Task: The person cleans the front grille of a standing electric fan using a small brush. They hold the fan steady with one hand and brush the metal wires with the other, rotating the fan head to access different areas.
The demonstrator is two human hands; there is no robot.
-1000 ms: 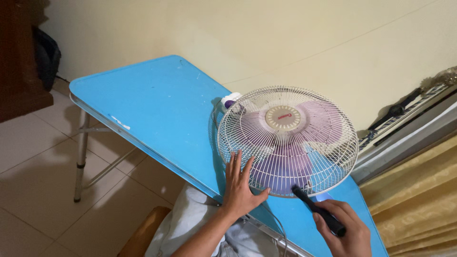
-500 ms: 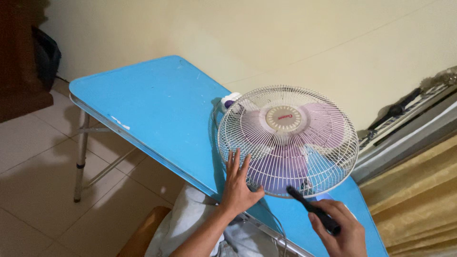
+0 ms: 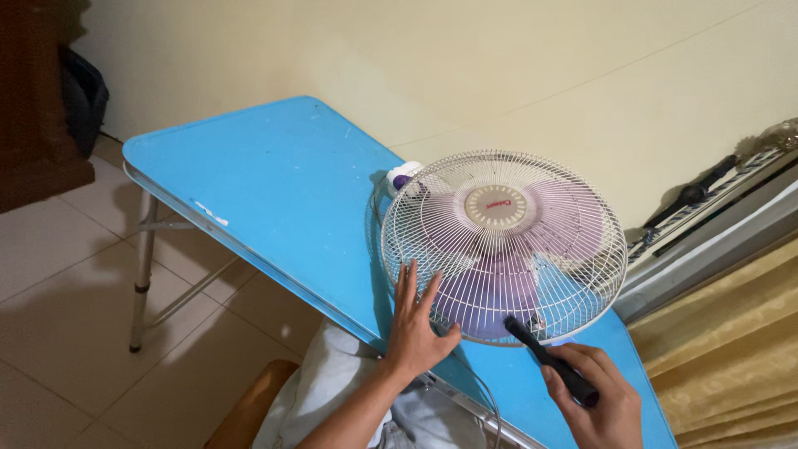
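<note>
Here, at the bottom right of the frame, the person's right hand (image 3: 600, 399) is clenched around a black tool handle (image 3: 549, 362), whose far tip meets the lower rim of a white wire fan guard (image 3: 504, 247). Just left of it, in the lower centre, the left hand (image 3: 416, 328) lies flat and released, fingers spread, its fingertips (image 3: 406, 274) resting against the lower left edge of the guard and its palm on the table. A thin grey cord (image 3: 485, 391) trails down past the table's near edge beside that wrist, above light grey cloth (image 3: 332, 391) at the bottom of the frame.

The fan lies on its back at centre right on a blue folding table (image 3: 266, 175), its grille facing up; pale purple blades (image 3: 499, 283) and a cream round hub cap (image 3: 496, 205) show through the wires. Behind the guard, toward the centre of the frame, a white and purple part of the fan's body (image 3: 402, 178) pokes out.

Farther off, the table's metal legs (image 3: 141, 274) stand on pale floor tiles (image 3: 50, 249) at left. A cream wall (image 3: 416, 58) fills the top of the frame, and yellow-gold fabric (image 3: 731, 333) hangs at the right edge.
</note>
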